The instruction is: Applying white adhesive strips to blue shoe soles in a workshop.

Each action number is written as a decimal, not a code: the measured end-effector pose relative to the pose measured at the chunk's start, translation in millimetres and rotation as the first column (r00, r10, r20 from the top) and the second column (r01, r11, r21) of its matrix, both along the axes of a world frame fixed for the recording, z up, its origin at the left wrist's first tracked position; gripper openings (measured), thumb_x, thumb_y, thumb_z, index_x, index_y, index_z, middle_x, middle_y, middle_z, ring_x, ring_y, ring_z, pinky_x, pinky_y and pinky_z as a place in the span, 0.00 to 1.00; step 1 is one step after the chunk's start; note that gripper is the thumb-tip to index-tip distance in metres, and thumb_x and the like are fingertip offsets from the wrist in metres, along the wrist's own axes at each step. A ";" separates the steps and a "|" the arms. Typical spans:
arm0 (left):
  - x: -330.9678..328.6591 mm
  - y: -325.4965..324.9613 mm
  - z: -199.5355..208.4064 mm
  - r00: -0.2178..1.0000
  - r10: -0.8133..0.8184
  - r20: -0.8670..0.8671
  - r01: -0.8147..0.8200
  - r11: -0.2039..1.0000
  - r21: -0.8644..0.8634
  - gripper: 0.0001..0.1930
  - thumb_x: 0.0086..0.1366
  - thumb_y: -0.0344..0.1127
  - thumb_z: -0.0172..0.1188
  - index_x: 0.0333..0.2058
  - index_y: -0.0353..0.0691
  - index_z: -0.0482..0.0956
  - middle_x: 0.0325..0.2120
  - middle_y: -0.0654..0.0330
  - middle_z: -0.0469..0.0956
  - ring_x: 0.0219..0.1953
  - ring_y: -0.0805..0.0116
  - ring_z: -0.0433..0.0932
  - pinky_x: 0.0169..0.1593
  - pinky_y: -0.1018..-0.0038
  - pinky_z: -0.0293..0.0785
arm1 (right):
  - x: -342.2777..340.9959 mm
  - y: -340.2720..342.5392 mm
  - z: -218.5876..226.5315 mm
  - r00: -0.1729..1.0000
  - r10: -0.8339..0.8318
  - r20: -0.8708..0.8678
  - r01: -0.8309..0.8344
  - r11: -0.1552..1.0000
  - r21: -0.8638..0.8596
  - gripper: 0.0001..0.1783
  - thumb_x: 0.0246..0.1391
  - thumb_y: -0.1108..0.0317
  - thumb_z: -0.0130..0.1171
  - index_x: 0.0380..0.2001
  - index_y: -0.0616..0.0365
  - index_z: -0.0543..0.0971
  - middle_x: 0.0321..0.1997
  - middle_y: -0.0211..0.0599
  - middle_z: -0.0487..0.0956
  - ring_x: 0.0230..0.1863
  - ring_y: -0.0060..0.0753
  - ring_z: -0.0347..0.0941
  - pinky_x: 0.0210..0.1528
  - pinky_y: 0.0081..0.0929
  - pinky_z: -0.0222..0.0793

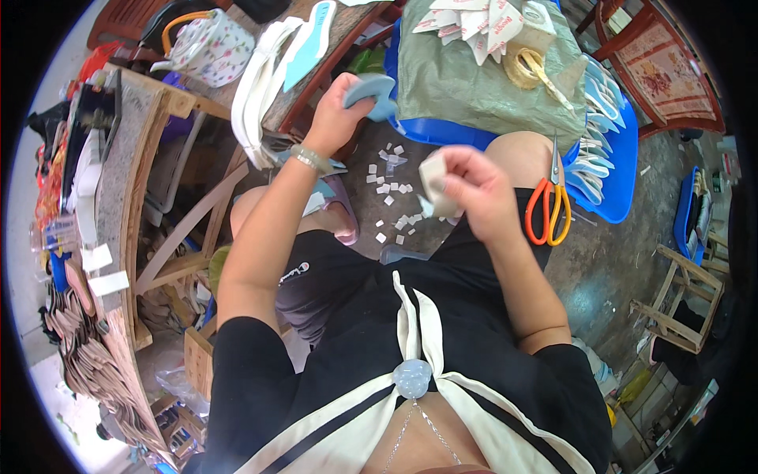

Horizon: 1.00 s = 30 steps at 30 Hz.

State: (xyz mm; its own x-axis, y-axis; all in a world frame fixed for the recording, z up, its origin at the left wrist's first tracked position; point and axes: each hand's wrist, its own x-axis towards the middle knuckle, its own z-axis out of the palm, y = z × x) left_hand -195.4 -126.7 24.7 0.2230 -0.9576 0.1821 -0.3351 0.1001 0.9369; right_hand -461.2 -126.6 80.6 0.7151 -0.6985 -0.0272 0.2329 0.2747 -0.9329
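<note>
My left hand [335, 118] is closed around a light blue insole [367, 93], which bends over at its far side. To its right, above my lap, my right hand [478, 189] pinches a cream-coloured piece [433, 178] between thumb and fingers; what kind of piece it is I cannot make out. A bit of white sticks out below it. Scissors [547, 207] with one orange and one yellow handle lie on my right thigh, blades pointing away. On the floor between my legs are several small white squares [387, 188].
Ahead stands a blue tub [442, 132] covered by a green cloth [466, 83], with white paper pieces [474, 24] and a tape roll [523, 69] on top. Blue-white insoles [596, 154] fill its right side. White strips [260, 87] and a floral teapot [212, 49] are at left.
</note>
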 end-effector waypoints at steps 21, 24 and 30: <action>-56.1 162.2 85.1 0.395 0.156 -0.905 -0.327 0.945 0.021 0.19 0.64 0.45 0.57 0.43 0.35 0.73 0.36 0.55 0.77 0.36 0.64 0.77 0.37 0.72 0.76 | 82.5 30.1 40.1 0.976 0.156 0.151 -0.167 0.984 0.064 0.11 0.52 0.73 0.62 0.40 0.65 0.80 0.34 0.33 0.81 0.33 0.18 0.76 0.36 0.15 0.72; -55.4 162.9 85.2 0.253 0.116 -0.960 -0.288 0.957 0.040 0.15 0.64 0.45 0.58 0.39 0.38 0.73 0.30 0.60 0.74 0.34 0.68 0.74 0.33 0.75 0.78 | 80.0 34.4 36.6 0.978 0.159 0.132 -0.160 0.987 0.002 0.11 0.51 0.73 0.63 0.39 0.65 0.80 0.34 0.32 0.80 0.33 0.17 0.75 0.37 0.14 0.70; -57.8 161.3 81.6 0.090 -0.021 -0.996 -0.159 0.987 -0.035 0.13 0.65 0.44 0.58 0.33 0.40 0.70 0.25 0.65 0.65 0.31 0.74 0.70 0.29 0.78 0.81 | 78.2 40.5 37.1 0.979 0.160 0.125 -0.152 0.986 -0.069 0.09 0.51 0.74 0.62 0.37 0.64 0.79 0.34 0.32 0.80 0.34 0.19 0.74 0.39 0.16 0.70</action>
